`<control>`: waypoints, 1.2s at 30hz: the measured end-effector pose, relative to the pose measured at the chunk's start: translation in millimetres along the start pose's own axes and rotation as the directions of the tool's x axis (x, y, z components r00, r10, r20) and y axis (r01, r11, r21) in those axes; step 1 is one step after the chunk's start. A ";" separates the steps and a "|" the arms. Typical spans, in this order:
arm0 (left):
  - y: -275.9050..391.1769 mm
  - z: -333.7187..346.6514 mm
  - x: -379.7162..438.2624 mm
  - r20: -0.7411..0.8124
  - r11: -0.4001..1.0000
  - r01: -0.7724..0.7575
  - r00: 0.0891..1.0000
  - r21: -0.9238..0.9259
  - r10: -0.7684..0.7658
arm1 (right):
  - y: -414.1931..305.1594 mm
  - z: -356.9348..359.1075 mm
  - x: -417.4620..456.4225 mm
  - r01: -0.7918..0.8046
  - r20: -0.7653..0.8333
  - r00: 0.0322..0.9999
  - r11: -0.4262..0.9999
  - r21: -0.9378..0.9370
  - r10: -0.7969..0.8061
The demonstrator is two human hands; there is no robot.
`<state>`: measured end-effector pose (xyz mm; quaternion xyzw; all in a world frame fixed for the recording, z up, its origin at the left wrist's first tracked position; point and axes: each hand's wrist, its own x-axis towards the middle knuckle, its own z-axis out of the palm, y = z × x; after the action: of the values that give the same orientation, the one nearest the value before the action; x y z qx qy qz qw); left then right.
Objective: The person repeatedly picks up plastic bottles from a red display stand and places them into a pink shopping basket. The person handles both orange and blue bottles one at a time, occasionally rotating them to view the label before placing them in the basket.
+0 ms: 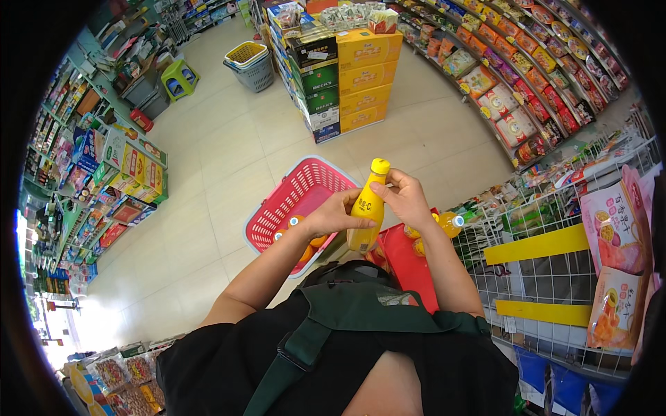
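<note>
Both hands hold one yellow drink bottle (366, 210), tilted, with its yellow cap at the top. My left hand (335, 212) grips its lower body, thumb across the front. My right hand (403, 192) holds the bottle just below the neck. Under my left hand is a pink shopping basket (270, 208) with a pale rim and slotted walls. Several orange drink bottles (307, 252) lie in it, partly hidden by my left forearm. Beside my right forearm, more yellow-orange bottles (447, 224) stand by a red surface (408, 255), which my arm partly covers.
Stacked cartons (367, 78) stand ahead on the tiled floor (234, 156). Nested baskets (251, 65) and a green stool (179, 79) are beyond. Snack shelves (499, 67) curve along the upper right. A white wire rack (541, 275) with hanging packets is close on my right. Goods and boxes (130, 171) line the left.
</note>
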<state>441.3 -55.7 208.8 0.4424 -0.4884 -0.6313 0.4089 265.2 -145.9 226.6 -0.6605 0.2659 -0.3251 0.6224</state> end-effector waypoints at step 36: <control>-175.8 -123.0 51.2 -0.550 0.967 0.156 0.835 0.199 -0.021 | 149.9 63.9 93.9 0.007 0.186 0.980 0.919 -0.395 0.072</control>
<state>530.2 -102.4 12.4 0.6708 -0.4027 -0.4357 0.4450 382.6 -188.0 85.8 -0.7962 0.2740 -0.1878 0.5056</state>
